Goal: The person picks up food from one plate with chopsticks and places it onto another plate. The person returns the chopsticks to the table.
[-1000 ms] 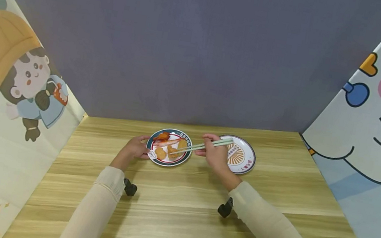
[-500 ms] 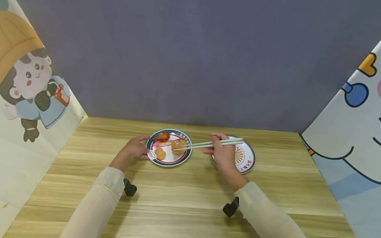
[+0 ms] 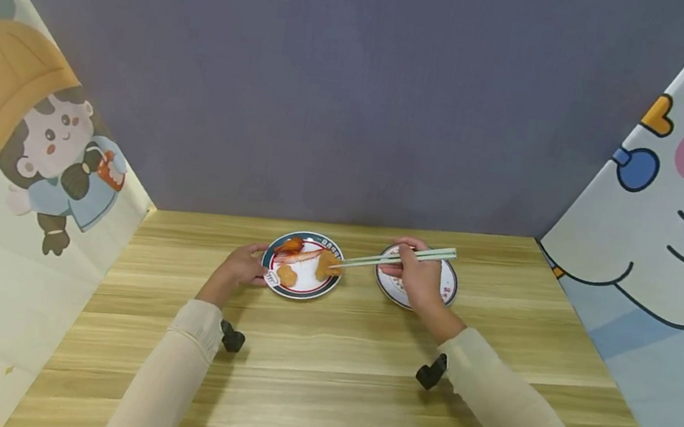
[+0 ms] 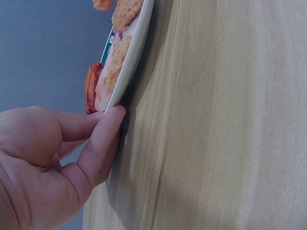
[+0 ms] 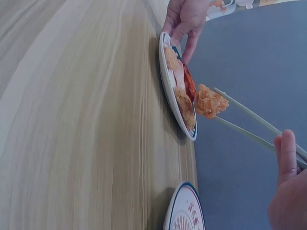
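Note:
My left hand (image 3: 243,265) pinches the left rim of a patterned plate (image 3: 295,296) with a dark green border; the left wrist view shows thumb and fingers gripping its edge. On this plate lie several foods, among them a glossy orange-red piece (image 3: 291,244), a long pink-and-white piece (image 3: 298,257) and a golden nugget (image 3: 286,276). My right hand (image 3: 421,282) holds pale green chopsticks (image 5: 249,112). Between their tips is a craggy piece of fried chicken (image 5: 210,101), raised off the plate. Under the right hand sits a second white plate (image 3: 393,292), partly hidden by it.
Both plates stand on a wood-grain table (image 3: 314,388), near its back edge. A grey-blue panel (image 3: 360,97) rises behind it. Cartoon-printed panels (image 3: 667,235) flank the table on both sides.
The right hand has moved rightward with the chopsticks, carrying the fried chicken from the plate's lower middle toward its right side. The left hand has stayed on the rim.

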`<state>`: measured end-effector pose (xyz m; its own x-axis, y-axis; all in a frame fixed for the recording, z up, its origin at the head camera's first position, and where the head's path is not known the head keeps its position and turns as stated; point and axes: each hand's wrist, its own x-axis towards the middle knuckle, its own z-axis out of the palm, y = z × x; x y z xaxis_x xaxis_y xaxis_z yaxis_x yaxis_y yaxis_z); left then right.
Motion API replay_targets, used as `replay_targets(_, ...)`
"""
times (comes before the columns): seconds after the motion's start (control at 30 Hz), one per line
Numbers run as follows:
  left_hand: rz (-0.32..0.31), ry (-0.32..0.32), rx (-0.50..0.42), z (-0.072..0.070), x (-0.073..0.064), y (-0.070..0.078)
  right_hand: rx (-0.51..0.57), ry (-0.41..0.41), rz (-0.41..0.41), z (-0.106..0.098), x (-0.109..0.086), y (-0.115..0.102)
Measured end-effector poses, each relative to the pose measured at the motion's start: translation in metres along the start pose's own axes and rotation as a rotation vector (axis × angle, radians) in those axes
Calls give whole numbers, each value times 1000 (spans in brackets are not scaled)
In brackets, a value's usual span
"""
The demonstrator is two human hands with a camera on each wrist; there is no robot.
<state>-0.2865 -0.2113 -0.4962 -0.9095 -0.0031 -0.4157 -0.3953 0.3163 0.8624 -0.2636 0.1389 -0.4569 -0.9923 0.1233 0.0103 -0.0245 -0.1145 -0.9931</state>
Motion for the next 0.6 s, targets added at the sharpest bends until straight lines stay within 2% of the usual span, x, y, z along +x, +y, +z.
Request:
replay_targets(0.2,3,-6,-14,-1,0,-1,-2,20,8,-15,3,-2)
replay_targets(0.6,-4,-11,-62,-2,2,-3,65,50,-56,-38,8,-5)
